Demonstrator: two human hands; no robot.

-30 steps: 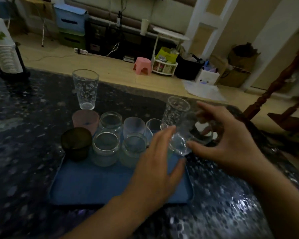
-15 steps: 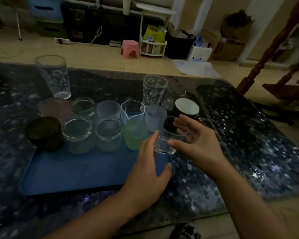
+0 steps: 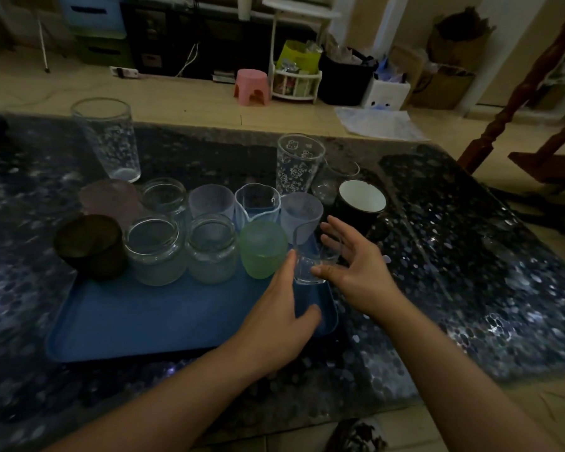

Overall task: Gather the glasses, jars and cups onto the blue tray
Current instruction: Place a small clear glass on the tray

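I observed the small clear glass upright on the blue tray, between my left hand and right hand, both released, fingers straight.

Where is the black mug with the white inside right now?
In the head view, the black mug stands on the table off the tray's right end, beside the patterned glass.

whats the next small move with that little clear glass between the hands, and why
Probably ease both hands off it. The small clear glass already stands upright at the blue tray's right end beside the green cup, with the left hand and right hand open around it, so it looks placed.
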